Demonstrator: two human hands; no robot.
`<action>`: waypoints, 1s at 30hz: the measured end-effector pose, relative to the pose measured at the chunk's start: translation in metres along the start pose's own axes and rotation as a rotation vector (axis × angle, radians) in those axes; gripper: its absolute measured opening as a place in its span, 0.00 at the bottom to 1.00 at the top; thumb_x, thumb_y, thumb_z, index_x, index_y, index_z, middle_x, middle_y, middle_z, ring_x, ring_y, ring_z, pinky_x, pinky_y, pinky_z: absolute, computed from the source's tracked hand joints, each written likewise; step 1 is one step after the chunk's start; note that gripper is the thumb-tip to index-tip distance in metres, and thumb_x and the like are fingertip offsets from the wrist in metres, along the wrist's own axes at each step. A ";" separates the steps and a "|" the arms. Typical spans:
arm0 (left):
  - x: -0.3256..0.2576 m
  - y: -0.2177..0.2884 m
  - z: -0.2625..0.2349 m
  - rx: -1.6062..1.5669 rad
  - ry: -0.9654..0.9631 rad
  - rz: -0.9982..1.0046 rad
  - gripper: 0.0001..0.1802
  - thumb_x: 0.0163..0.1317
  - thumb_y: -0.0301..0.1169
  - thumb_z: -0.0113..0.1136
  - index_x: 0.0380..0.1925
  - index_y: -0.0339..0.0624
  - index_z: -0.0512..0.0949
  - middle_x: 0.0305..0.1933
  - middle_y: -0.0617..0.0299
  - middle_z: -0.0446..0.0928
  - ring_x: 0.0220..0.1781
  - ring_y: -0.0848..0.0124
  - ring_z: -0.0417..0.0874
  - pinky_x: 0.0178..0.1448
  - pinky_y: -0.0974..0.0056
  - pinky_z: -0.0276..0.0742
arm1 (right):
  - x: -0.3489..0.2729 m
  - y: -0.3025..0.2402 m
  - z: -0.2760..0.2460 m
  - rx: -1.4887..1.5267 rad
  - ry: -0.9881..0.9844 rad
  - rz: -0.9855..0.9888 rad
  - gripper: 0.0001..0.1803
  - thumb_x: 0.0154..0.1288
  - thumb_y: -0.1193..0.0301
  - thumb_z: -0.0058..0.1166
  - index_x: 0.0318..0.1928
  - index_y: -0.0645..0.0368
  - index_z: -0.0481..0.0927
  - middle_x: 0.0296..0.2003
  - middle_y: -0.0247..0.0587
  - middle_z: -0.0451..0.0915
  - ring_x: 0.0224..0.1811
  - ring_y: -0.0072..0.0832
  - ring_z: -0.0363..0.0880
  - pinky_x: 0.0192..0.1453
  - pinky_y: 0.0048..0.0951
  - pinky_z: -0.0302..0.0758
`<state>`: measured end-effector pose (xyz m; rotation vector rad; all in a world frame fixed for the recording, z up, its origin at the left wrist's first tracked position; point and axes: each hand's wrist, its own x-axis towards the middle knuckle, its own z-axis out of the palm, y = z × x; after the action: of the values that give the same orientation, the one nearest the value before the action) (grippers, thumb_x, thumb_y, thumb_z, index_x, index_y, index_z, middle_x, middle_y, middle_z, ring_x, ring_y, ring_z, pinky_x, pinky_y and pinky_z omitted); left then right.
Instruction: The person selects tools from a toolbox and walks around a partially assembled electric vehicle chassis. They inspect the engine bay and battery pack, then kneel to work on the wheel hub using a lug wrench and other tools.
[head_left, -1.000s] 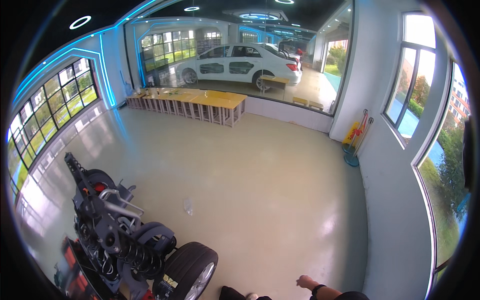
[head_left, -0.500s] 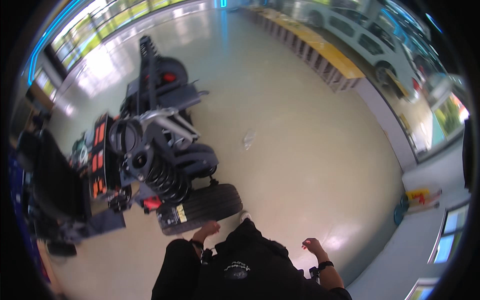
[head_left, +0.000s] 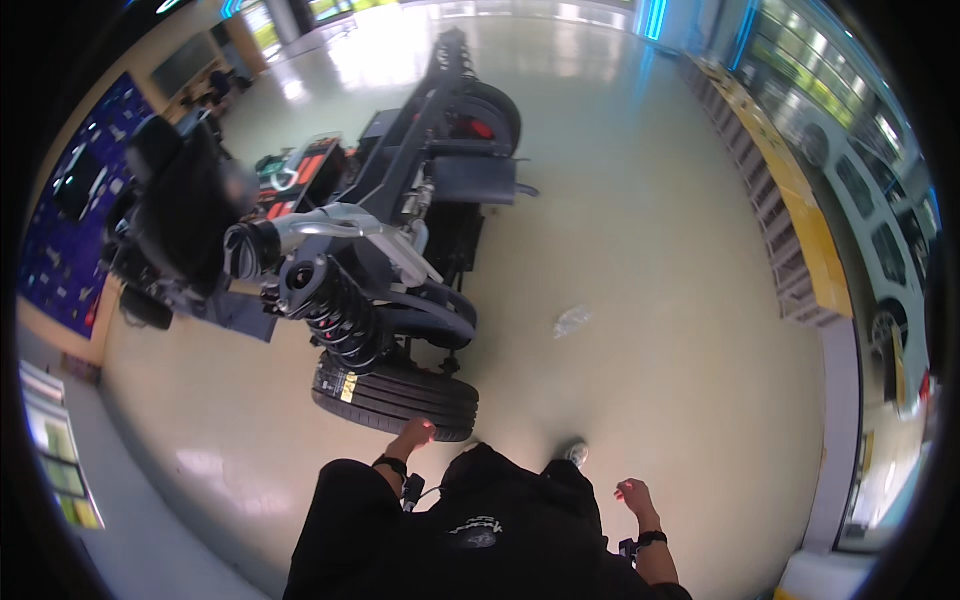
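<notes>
I stand over a bare vehicle chassis (head_left: pixel 400 190) on a shiny pale floor. Its black tyre (head_left: pixel 395 398) lies nearest me, under a coil spring strut (head_left: pixel 335 310). My left hand (head_left: pixel 413 435) hangs just in front of the tyre's tread, fingers loose and apart, holding nothing; whether it touches the rubber I cannot tell. My right hand (head_left: pixel 633 495) hangs at my side over bare floor, fingers apart and empty. Both wrists wear black bands. My dark top fills the lower middle.
A small crumpled clear wrapper (head_left: pixel 572 320) lies on the floor to the right of the chassis. A long yellow bench (head_left: pixel 790 200) runs along the right wall. A dark seat and a red and green battery block (head_left: pixel 300 175) sit on the chassis' left side.
My view has swung down and turned from the far hall to the chassis beside me. My left hand has come closer to the tyre; both hands stay empty.
</notes>
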<state>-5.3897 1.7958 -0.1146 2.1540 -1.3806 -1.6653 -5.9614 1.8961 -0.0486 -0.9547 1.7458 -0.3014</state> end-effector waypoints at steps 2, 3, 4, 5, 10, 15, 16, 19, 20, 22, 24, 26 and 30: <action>-0.022 0.012 0.036 -0.318 0.143 -0.094 0.10 0.56 0.32 0.50 0.20 0.42 0.76 0.18 0.61 0.76 0.21 0.72 0.78 0.24 0.67 0.72 | 0.035 0.003 -0.049 0.071 0.070 -0.082 0.12 0.56 0.69 0.47 0.30 0.67 0.77 0.21 0.44 0.79 0.23 0.28 0.78 0.29 0.26 0.75; -0.034 0.013 0.045 -0.255 0.087 -0.126 0.10 0.57 0.34 0.50 0.24 0.41 0.76 0.20 0.61 0.77 0.22 0.71 0.78 0.23 0.66 0.72 | 0.054 0.000 -0.066 0.117 0.090 -0.060 0.10 0.54 0.70 0.46 0.29 0.65 0.76 0.20 0.40 0.79 0.19 0.23 0.77 0.23 0.24 0.72; -0.048 0.045 0.053 -0.327 -0.018 -0.220 0.11 0.56 0.37 0.52 0.31 0.42 0.76 0.25 0.61 0.79 0.23 0.71 0.79 0.24 0.66 0.72 | 0.067 0.000 -0.087 0.102 0.127 -0.057 0.10 0.54 0.70 0.47 0.29 0.65 0.77 0.20 0.41 0.79 0.19 0.25 0.77 0.22 0.25 0.72; -0.063 0.060 0.060 -0.239 -0.057 -0.251 0.14 0.56 0.40 0.52 0.37 0.43 0.76 0.30 0.61 0.80 0.28 0.71 0.80 0.27 0.66 0.72 | 0.079 -0.010 -0.100 0.056 0.124 -0.060 0.10 0.54 0.69 0.47 0.29 0.65 0.77 0.20 0.42 0.79 0.19 0.25 0.77 0.23 0.26 0.72; -0.075 0.085 0.103 -0.259 -0.033 -0.408 0.17 0.58 0.44 0.50 0.42 0.47 0.75 0.36 0.63 0.79 0.36 0.70 0.79 0.34 0.62 0.72 | 0.159 -0.039 -0.148 -0.040 -0.058 -0.005 0.10 0.53 0.69 0.48 0.29 0.64 0.77 0.22 0.41 0.80 0.22 0.27 0.79 0.25 0.26 0.74; -0.010 0.124 0.106 -0.269 -0.005 -0.490 0.17 0.58 0.43 0.50 0.41 0.47 0.76 0.34 0.63 0.80 0.33 0.72 0.80 0.30 0.62 0.73 | 0.247 -0.138 -0.175 -0.187 -0.263 -0.003 0.11 0.57 0.65 0.49 0.30 0.61 0.77 0.24 0.38 0.80 0.25 0.23 0.78 0.29 0.24 0.72; 0.016 0.131 0.106 -0.295 -0.024 -0.494 0.17 0.58 0.43 0.50 0.41 0.47 0.76 0.34 0.63 0.81 0.33 0.71 0.80 0.30 0.62 0.73 | 0.265 -0.162 -0.180 -0.150 -0.236 -0.092 0.11 0.58 0.65 0.48 0.30 0.61 0.77 0.24 0.38 0.80 0.25 0.23 0.78 0.29 0.24 0.72; 0.093 0.167 0.101 -0.318 -0.025 -0.460 0.15 0.57 0.42 0.49 0.37 0.46 0.77 0.31 0.62 0.80 0.30 0.71 0.80 0.30 0.60 0.73 | 0.297 -0.236 -0.202 -0.068 -0.172 -0.251 0.12 0.59 0.65 0.48 0.30 0.61 0.77 0.24 0.38 0.80 0.25 0.23 0.77 0.30 0.24 0.72; 0.122 0.167 0.094 -0.274 -0.022 -0.344 0.13 0.57 0.41 0.50 0.33 0.45 0.78 0.29 0.62 0.80 0.29 0.72 0.80 0.29 0.60 0.73 | 0.307 -0.260 -0.208 -0.051 -0.189 -0.261 0.12 0.59 0.65 0.48 0.31 0.62 0.77 0.23 0.38 0.79 0.25 0.23 0.77 0.30 0.24 0.72; 0.187 0.237 0.079 -0.524 -0.018 -0.291 0.13 0.53 0.40 0.51 0.21 0.44 0.78 0.24 0.61 0.79 0.27 0.71 0.80 0.31 0.61 0.74 | 0.333 -0.284 -0.236 -0.094 -0.185 -0.238 0.12 0.59 0.65 0.48 0.31 0.63 0.76 0.24 0.38 0.80 0.25 0.23 0.77 0.30 0.23 0.72; 0.234 0.342 0.034 -0.008 0.066 0.037 0.19 0.54 0.43 0.42 0.20 0.43 0.77 0.24 0.53 0.77 0.32 0.56 0.79 0.39 0.57 0.73 | 0.362 -0.297 -0.261 -0.169 -0.198 -0.195 0.12 0.59 0.65 0.48 0.31 0.63 0.76 0.24 0.38 0.80 0.25 0.24 0.77 0.30 0.23 0.72; 0.269 0.429 -0.006 0.188 0.142 0.230 0.18 0.53 0.42 0.42 0.22 0.41 0.77 0.30 0.49 0.77 0.38 0.52 0.78 0.41 0.54 0.72 | 0.402 -0.296 -0.290 -0.195 -0.138 -0.163 0.11 0.57 0.67 0.49 0.32 0.63 0.77 0.24 0.39 0.80 0.23 0.25 0.78 0.27 0.24 0.72; 0.322 0.549 -0.052 0.017 0.190 0.308 0.16 0.54 0.39 0.44 0.29 0.40 0.76 0.34 0.48 0.77 0.39 0.51 0.77 0.43 0.54 0.72 | 0.457 -0.311 -0.338 -0.182 -0.131 0.042 0.12 0.55 0.69 0.48 0.33 0.66 0.77 0.24 0.43 0.80 0.24 0.27 0.79 0.29 0.27 0.75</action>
<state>-5.6714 1.2299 -0.0234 1.9278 -1.5761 -1.3077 -6.1685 1.2818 -0.0360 -1.0421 1.6907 -0.0512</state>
